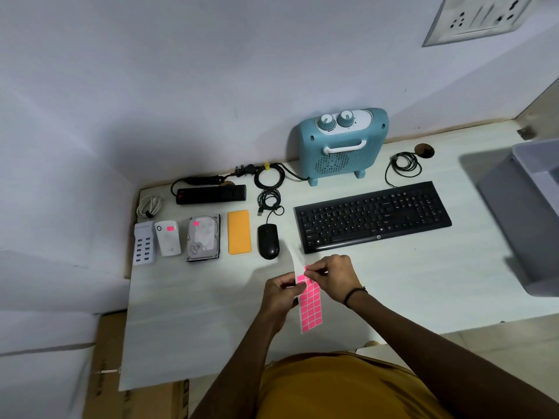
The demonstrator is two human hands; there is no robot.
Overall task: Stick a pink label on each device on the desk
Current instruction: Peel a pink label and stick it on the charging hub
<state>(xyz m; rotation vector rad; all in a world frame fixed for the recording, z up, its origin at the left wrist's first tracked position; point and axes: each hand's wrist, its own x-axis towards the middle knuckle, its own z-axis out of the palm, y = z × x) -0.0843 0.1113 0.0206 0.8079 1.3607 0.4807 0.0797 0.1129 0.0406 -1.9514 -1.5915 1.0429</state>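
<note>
My left hand point(279, 293) holds a sheet of pink labels point(310, 309) over the front middle of the desk. My right hand point(332, 276) pinches a pink label at the sheet's top edge. Devices lie in a row behind: a white USB hub point(144, 243), a white adapter point(168, 237) bearing a pink label, a hard drive point(203, 237) bearing a pink label, an orange power bank point(239, 231), a black mouse point(268, 241) and a black keyboard point(372, 216). Further back are a black power strip point(211, 194) and a teal heater point(341, 143).
The white desk point(211, 297) meets the wall at the back. Coiled cables point(403, 166) lie near the heater and a white cable point(148, 205) at the far left. A grey bin point(526, 213) stands at the right. Cardboard boxes point(109, 343) sit below left.
</note>
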